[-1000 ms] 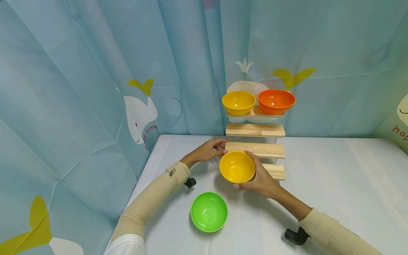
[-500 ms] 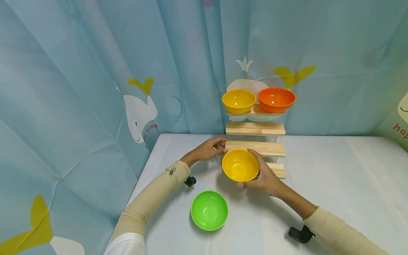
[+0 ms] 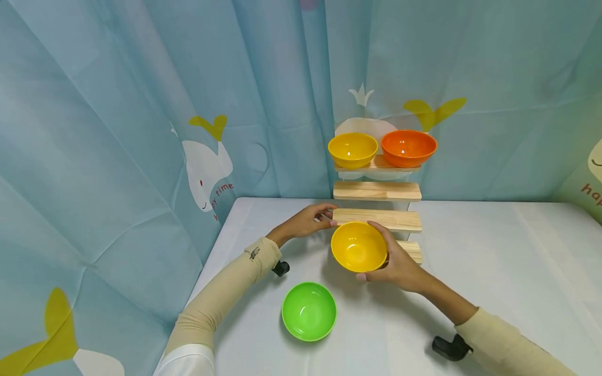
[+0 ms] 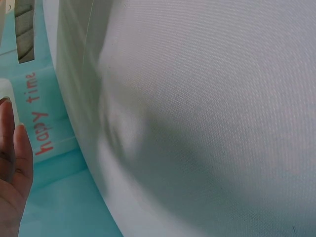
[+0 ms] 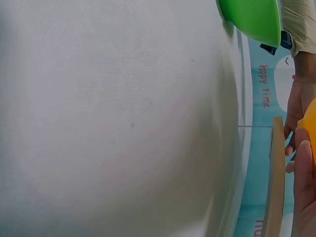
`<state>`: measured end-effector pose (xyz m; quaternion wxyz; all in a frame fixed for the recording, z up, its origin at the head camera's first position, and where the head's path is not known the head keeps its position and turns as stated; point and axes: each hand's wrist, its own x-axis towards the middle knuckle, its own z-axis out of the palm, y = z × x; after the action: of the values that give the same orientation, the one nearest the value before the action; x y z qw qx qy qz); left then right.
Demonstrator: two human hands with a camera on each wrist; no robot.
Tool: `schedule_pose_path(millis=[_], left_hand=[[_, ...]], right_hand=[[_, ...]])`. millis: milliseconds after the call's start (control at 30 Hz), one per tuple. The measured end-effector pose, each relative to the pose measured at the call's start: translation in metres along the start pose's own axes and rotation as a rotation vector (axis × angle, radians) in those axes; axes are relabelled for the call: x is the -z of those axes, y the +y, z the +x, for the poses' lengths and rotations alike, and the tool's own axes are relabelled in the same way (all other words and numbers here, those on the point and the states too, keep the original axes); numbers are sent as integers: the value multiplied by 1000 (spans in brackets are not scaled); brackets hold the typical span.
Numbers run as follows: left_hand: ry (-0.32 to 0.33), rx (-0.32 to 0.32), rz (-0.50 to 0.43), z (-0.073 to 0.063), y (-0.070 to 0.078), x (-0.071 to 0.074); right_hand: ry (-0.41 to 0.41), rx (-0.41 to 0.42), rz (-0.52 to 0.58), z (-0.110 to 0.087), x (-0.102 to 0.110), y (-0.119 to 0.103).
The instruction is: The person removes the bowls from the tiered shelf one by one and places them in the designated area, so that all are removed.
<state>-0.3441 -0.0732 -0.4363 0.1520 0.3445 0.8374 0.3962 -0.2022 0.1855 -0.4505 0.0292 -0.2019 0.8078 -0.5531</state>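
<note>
In the head view my right hand grips a yellow bowl by its right side, thumb at the near side and fingers at the far side. The bowl is tilted, its inside facing me, in front of the lower boards of a stepped wooden rack. My left hand holds the left end of the rack's second board from the bottom, with thumb and index finger at its edges. In the right wrist view the yellow bowl shows only partly beside my right thumb. A green bowl stands on the table nearer to me.
A second yellow bowl and an orange bowl sit side by side on the rack's top board. The third board up lies bare. Blue printed curtains hang behind and left of the white table.
My right hand has shifted a little to the right with the yellow bowl. The left hand has stayed at the rack's end, and the other bowls have not moved.
</note>
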Motion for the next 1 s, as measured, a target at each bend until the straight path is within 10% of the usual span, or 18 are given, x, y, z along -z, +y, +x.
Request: schedule_pose_path(millis=[1000], left_hand=[[-9, -7, -33, -1, 1, 0]], right_hand=[[-140, 59, 82, -20, 15, 7]])
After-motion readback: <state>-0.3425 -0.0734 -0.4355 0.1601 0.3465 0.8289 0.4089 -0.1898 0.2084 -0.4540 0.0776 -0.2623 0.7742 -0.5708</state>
